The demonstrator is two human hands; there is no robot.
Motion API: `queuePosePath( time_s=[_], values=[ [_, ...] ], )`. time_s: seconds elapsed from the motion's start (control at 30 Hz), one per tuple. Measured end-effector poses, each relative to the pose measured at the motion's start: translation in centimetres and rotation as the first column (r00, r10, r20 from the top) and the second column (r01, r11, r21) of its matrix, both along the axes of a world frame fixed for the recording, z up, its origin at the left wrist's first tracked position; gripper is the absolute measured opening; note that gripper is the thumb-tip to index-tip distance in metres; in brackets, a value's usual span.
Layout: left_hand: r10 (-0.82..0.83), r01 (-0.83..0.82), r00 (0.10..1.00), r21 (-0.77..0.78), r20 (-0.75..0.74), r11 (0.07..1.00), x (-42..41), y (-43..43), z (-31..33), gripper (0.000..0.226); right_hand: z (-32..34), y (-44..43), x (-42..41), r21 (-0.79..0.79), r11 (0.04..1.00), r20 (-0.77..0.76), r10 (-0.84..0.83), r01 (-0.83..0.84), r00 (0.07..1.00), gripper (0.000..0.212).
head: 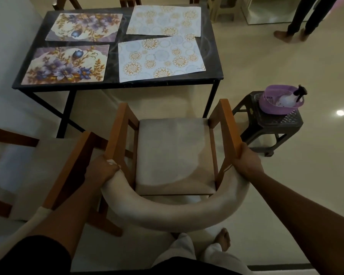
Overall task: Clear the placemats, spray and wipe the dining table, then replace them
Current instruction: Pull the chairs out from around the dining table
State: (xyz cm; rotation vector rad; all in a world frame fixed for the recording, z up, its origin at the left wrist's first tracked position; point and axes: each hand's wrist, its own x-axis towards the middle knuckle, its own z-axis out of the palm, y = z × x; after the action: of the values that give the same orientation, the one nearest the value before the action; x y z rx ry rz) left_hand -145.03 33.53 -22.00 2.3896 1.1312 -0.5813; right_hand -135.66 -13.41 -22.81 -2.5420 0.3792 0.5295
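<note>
The left hand [101,169] and right hand [246,161] each curled round the armchair [175,151] at its padded back; four placemats [161,58] lay flat on the dining table [113,46] ahead of the fingers, past the seat

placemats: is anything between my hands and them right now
Yes. The chair, which the left hand and right hand both grip at its backrest ends, stands between the hands and the near edge of the table. The four placemats lie flat with nothing on them.
</note>
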Motion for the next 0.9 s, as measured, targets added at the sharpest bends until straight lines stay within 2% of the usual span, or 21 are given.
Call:
queuePosePath(
  time_s=[0.1,0.2,0.3,0.4,0.47,0.6,0.7,0.9],
  values=[
    [0.069,-0.068,0.997,0.011,-0.047,0.998,0.7,0.1,-0.2,0.058,-0.5,0.1,0.3,-0.038,0.999,-0.021,-0.007,0.007,1.0,0.057],
    [0.138,-0.138,0.989,-0.004,-0.057,0.99,0.9,-0.3,0.1,0.062,-0.5,0.2,0.8,-0.087,0.995,-0.069,0.036,-0.042,0.997,0.079],
    [0.155,-0.146,0.986,-0.14,0.057,0.979,0.4,-0.4,0.4,0.068,0.0,1.2,0.6,-0.19,0.959,0.03,0.218,-0.208,0.976,0.091],
    [0.066,-0.025,0.968,-0.171,0.244,0.985,0.0,-0.7,1.0,0.066,0.5,3.6,0.8,-0.283,0.888,0.152,0.415,-0.363,0.897,0.084],
    [0.042,0.009,0.95,-0.159,0.31,0.987,0.2,-1.3,2.6,0.066,1.0,5.8,1.4,-0.223,0.875,0.152,0.467,-0.43,0.871,0.079],
    [-0.023,0.061,0.934,-0.096,0.357,0.993,0.4,-1.3,5.3,0.053,1.6,10.2,2.3,-0.096,0.847,0.17,0.532,-0.523,0.83,0.074],
    [-0.02,0.038,0.916,-0.037,0.401,0.999,-1.0,-0.1,6.9,0.057,2.0,13.7,2.5,-0.066,0.806,0.184,0.589,-0.588,0.787,0.073],
    [-0.005,-0.029,0.896,0.068,0.444,0.997,-5.7,6.3,9.6,0.04,3.2,20.4,0.6,0.032,0.757,0.21,0.633,-0.653,0.745,0.073]
  ],
)
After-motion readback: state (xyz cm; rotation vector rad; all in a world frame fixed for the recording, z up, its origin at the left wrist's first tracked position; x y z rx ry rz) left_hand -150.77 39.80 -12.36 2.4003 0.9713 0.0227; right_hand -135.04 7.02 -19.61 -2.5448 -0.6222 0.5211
